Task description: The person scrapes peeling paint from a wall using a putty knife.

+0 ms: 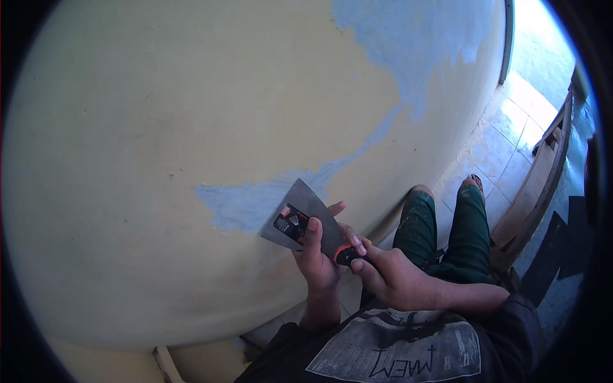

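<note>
A wide putty knife [313, 210] is held between my two hands, its broad metal blade tilted toward the upper left. My left hand [318, 261] grips the blade, thumb on the face beside a dark sticker [290, 224] and fingers partly hidden behind. My right hand [400, 280] closes around the black handle [348, 256] with its orange collar. Behind the blade stands a cream-painted wall [191, 119]. A light-blue patch [239, 203] shows beside the blade's edge, joined by a thin strip to a larger blue area [421, 38] at the upper right.
Pale floor tiles [510, 143] with scattered flakes run along the wall's base. A wooden frame [531, 191] lies along the right side, with dark flat pieces [543, 258] near it. Bright light enters past a door edge [506, 43]. A pale board [167, 365] stands at lower left.
</note>
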Motion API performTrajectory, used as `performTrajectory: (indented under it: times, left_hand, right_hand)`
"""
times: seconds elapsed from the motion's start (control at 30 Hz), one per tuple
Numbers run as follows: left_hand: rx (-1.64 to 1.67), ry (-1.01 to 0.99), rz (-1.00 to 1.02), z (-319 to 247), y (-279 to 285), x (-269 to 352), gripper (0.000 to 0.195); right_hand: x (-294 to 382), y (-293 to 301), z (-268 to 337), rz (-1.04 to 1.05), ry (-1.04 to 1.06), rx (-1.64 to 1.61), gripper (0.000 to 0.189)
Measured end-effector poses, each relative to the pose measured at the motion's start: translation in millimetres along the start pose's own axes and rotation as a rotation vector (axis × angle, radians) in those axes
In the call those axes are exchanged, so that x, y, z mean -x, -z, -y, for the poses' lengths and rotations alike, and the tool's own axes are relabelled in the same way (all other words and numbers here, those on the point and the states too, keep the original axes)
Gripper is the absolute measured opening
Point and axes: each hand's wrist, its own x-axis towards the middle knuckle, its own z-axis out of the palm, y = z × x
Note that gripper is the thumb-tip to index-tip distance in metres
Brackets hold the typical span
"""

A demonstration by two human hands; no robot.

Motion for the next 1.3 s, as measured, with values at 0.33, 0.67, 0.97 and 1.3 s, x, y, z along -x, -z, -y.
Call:
performTrajectory:
  times: [0.33,0.67,0.97,1.3]
  left_hand:
    - [0.035,-0.141,0.108,-29,-8,-12,0.051]
    - [0.069,-0.073,0.073,-29,-5,-4,0.050]
    - [0.118,-0.144,0.187,-28,0,-4,0.052]
    - [-0.001,0.078,-0.021,20,-17,-11,0.051]
  right_hand:
    - [-13,2,21,0.015,0.163,0.038,0.044]
    - [-8,-1,27,0.112,-0.002,-0.030,0.046]
    - [-5,-1,24,0.064,0.077,0.004,0.048]
    - [4,10,-26,-0.112,-0.023,-0.023,0.037]
